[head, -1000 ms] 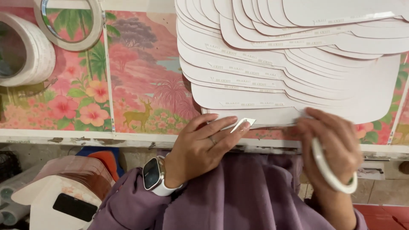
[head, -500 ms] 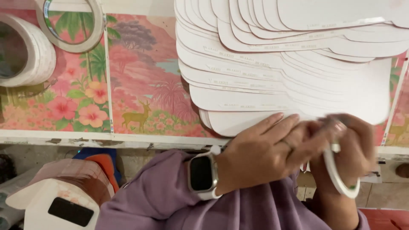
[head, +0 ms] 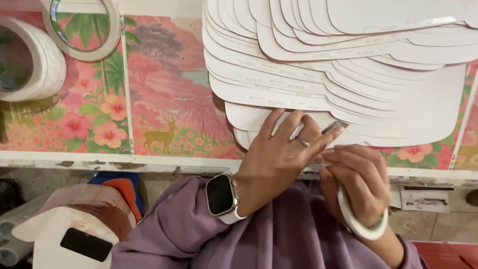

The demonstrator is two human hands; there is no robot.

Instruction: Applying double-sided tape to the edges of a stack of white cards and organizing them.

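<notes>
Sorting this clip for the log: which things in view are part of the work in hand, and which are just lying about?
In hand:
left hand
right hand
tape roll worn on the right wrist
strip of tape at the fingertips
stack of white cut-out sheets

Lying about:
two tape rolls, upper left
floral table cover
white box below

The left hand (head: 281, 152) lies flat with fingers spread, palm down, wrist bent, forearm coming from lower left. The right hand (head: 358, 182) is curled just beside it, fingertips touching.
</notes>
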